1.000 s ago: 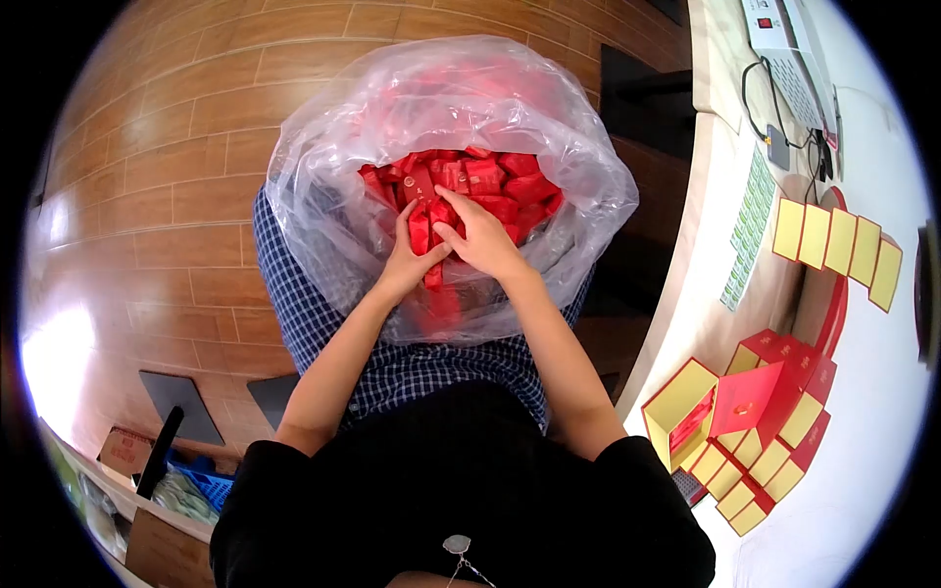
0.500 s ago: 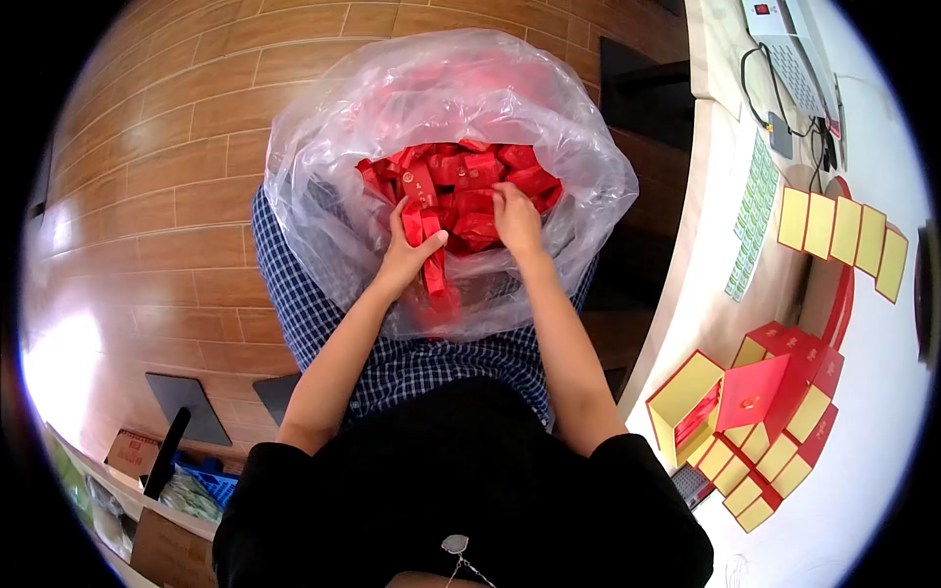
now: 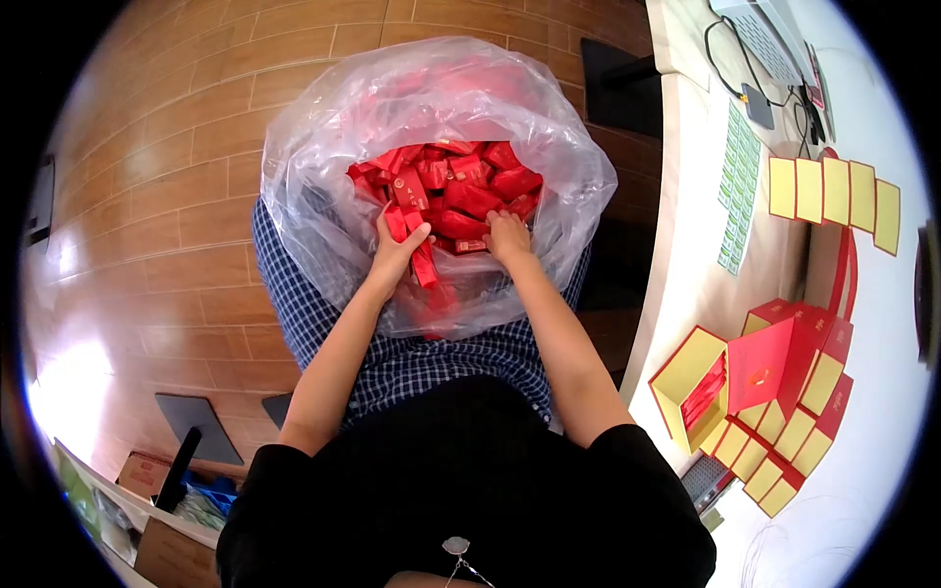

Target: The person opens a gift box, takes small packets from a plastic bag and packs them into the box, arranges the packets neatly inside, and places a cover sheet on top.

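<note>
my left fingers [image 3: 419,236] are closed round a small bunch of red packets [image 3: 424,265], thumb laid across them, low on the left side of the bag mouth. exact count: can't tell, they overlap. my right fingers [image 3: 505,230] are curled down onto the loose packets [image 3: 471,200] at the right side of the mouth; can't tell if they're pinching one or just touching.

status: i'd call this partway. done, as far as i can see: a few packets gathered in my left fingers, and more red pieces lying inside the open box [image 3: 673,416], by the table's [image 3: 680,211] near edge, lid swung out to the right. can't read whether that box is full.

left: the clear bag [image 3: 302,192] sits on my lap [image 3: 294,299], mouth wide, with a lot of loose packets in there, lying every which way. plenty of stock, i'd judge. bag depth hidden.

stacked boxes [image 3: 821,384] fill the table just beyond the open one, mostly yellow sides toward me; contents not visible. yellow-faced row [image 3: 836,192] stands farther up, toward the far edge, green sticker sheet [image 3: 736,186] nearer my side. sticker use on these packets: can't tell.
</note>
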Demonstrator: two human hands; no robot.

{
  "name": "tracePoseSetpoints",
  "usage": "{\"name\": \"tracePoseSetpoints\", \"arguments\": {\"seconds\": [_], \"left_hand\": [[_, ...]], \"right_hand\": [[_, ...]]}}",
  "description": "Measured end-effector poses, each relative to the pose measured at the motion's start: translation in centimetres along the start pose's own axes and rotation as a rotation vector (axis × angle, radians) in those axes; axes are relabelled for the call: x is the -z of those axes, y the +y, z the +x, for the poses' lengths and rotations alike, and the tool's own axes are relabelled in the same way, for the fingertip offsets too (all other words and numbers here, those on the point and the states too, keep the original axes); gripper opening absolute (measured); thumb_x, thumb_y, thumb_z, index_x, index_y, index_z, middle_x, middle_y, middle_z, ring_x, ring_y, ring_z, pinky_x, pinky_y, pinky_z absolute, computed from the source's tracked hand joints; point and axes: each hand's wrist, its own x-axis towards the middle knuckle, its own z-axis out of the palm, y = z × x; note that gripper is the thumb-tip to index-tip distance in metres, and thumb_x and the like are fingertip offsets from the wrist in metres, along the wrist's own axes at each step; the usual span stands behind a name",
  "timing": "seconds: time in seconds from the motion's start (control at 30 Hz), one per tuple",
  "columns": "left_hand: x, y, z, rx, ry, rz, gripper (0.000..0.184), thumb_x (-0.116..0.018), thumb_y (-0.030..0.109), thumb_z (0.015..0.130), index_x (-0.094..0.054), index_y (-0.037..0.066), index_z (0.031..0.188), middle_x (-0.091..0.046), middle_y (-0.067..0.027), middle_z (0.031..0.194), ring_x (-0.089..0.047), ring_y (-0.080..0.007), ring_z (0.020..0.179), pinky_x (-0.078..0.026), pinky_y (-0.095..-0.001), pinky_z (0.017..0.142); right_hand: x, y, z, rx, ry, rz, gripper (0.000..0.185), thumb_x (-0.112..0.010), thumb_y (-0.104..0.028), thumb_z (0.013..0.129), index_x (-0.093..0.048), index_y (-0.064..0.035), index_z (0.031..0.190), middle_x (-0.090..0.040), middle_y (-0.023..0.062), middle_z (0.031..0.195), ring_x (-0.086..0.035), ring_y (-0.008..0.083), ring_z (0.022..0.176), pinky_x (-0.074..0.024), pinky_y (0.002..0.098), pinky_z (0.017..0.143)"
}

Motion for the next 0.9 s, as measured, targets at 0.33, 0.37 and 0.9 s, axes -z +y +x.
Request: {"name": "tracePoseSetpoints", "arguments": {"seconds": [0.33,0.37,0.9], "left_hand": [[-1.5,3.4,-1.2,-0.008,-0.073,-0.098,0.057,-0.063,0.027,0.091,-0.028,0.011,0.134,-0.052,-0.01,0.12,-0.064,-0.0254,0.095,-0.053,-0.039,0.081],[-2.2,4.4,-1.5,0.024,-0.174,-0.068,0.06,-0.062,0.027,0.091,-0.026,0.011,0.137,-0.051,-0.0096,0.122,-0.063,-0.024,0.099,-0.052,-0.0381,0.083],[-28.6,9.9,-17.4,-0.504,-1.049,0.341,0.089,-0.074,0.016,0.08,-0.016,0.006,0.147,-0.036,-0.0156,0.138,-0.04,-0.0232,0.127,-0.033,-0.035,0.106]], "right_hand": [[11.1,-2.3,-8.9,0.287,0.659,0.54,0.016,-0.056,0.005,0.073,-0.052,-0.0033,0.086,-0.055,0.012,0.082,-0.055,0.0316,0.086,-0.0446,0.0397,0.074],[13.0,-2.3,-10.3,0.324,0.667,0.648,0.016,-0.053,0.008,0.073,-0.05,-0.0025,0.084,-0.053,0.0121,0.081,-0.054,0.0314,0.083,-0.0441,0.0378,0.073],[21.3,4.3,-30.0,-0.256,1.335,0.893,0.024,-0.047,-0.02,0.097,-0.054,0.0009,0.108,-0.056,0.0152,0.1,-0.057,0.0293,0.088,-0.0446,0.0362,0.081]]}}
